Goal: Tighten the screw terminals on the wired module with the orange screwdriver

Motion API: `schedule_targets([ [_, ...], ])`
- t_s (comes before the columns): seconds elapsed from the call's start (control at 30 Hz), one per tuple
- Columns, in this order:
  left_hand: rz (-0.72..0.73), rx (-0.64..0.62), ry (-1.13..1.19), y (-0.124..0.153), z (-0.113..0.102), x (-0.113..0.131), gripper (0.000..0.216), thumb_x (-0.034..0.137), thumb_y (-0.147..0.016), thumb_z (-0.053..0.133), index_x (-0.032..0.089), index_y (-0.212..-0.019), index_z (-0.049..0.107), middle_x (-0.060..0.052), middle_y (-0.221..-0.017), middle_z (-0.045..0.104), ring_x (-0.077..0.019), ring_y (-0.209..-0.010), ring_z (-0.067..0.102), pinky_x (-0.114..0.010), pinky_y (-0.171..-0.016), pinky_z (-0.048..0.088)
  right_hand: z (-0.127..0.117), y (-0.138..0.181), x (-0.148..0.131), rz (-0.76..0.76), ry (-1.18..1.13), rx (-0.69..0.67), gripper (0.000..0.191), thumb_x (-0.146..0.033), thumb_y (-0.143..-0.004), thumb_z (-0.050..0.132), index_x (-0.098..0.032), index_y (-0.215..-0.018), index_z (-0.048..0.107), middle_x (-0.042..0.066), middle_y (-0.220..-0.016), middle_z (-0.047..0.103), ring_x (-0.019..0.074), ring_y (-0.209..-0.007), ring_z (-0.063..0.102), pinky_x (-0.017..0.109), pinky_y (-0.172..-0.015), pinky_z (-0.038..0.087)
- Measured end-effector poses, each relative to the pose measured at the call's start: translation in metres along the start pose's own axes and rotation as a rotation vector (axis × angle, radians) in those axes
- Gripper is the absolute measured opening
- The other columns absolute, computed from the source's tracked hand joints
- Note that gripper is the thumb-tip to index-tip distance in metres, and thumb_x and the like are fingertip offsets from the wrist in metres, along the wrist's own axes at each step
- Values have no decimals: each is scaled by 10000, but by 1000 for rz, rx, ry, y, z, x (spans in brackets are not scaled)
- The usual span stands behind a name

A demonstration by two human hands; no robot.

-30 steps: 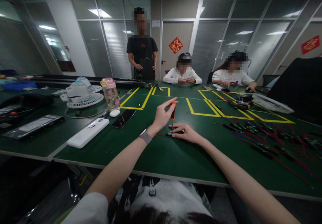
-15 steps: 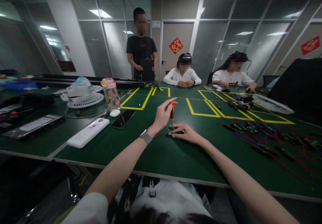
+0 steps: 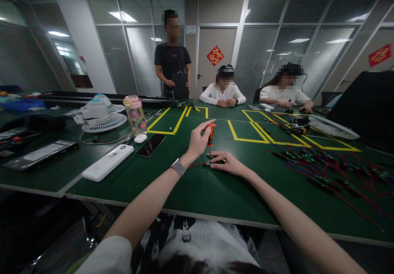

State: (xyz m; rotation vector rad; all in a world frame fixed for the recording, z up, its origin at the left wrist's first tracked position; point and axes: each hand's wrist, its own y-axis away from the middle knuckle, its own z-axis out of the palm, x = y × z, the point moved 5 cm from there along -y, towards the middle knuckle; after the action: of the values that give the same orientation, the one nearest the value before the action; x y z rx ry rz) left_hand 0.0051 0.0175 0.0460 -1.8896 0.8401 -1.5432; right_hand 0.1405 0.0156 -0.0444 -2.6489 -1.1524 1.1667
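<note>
My left hand (image 3: pixel 198 141) pinches the orange handle of a small screwdriver (image 3: pixel 210 135), held upright with its tip down on a small dark part (image 3: pixel 213 163) on the green table (image 3: pixel 197 187). My right hand (image 3: pixel 227 162) lies over that part, fingers pressing it onto the table. A thin red wire (image 3: pixel 194 165) runs from the part toward my left wrist, which wears a grey watch (image 3: pixel 178 166).
Left of my hands lie a black phone (image 3: pixel 150 145), a white power bank (image 3: pixel 107 162), a pink-capped bottle (image 3: pixel 135 115) and a white fan (image 3: pixel 100 117). Several parts with red and blue wires (image 3: pixel 323 165) spread at the right. Two seated people and one standing person are across the table.
The screwdriver and my left hand have shifted very slightly; my right hand stays on the part. The people across the table moved their hands a little.
</note>
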Motion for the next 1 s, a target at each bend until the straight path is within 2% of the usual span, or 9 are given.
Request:
schedule_targets([
  [0.17,39,71,-170,2,-3,5,214,304,-847,575,208,-1015,666,-32,-900,597,-142,-838,560,-262,-810,449,0,0,0,4,-1,-8,292,-449,-778,641,-266,-991,719,85,-1255,604,259,-1194,525,482,-1069,306],
  [0.37,4,55,-78,-1,-4,-2,314,182,-926,370,199,-1097,633,-52,-1093,615,-156,-1020,561,-291,-919,422,1,0,3,9,-7,-4,295,-449,-768,651,-266,-988,721,86,-1250,607,263,-1195,525,497,-1079,287],
  [0.53,14,63,-73,0,-2,-1,262,231,-905,454,190,-1106,617,-41,-962,644,-143,-894,585,-259,-821,452,1,0,3,17,-12,5,280,-440,-760,662,-264,-968,728,86,-1244,612,263,-1192,527,499,-1079,286],
  [0.67,58,123,-190,4,-5,7,190,254,-858,545,195,-1003,654,-29,-890,596,-136,-818,554,-254,-788,444,1,0,3,44,-12,20,271,-433,-753,667,-262,-953,733,82,-1237,617,269,-1197,522,505,-1084,280],
  [0.73,61,122,-207,4,-6,8,197,255,-871,523,202,-1003,659,-32,-899,591,-142,-842,552,-260,-810,439,1,0,2,57,-13,21,275,-431,-749,670,-259,-954,734,82,-1235,618,270,-1200,520,503,-1092,272],
  [0.87,55,55,-84,2,-4,3,322,176,-925,363,200,-1118,620,-41,-1020,625,-144,-954,567,-266,-859,431,0,1,1,57,-20,25,281,-421,-741,680,-248,-956,734,88,-1223,626,270,-1196,526,503,-1106,247],
  [1.0,41,41,-27,2,-2,1,303,210,-925,398,193,-1151,598,-40,-988,650,-142,-913,582,-263,-834,441,0,1,-1,48,-22,29,268,-410,-746,678,-249,-953,734,89,-1225,624,266,-1191,530,500,-1084,289],
])
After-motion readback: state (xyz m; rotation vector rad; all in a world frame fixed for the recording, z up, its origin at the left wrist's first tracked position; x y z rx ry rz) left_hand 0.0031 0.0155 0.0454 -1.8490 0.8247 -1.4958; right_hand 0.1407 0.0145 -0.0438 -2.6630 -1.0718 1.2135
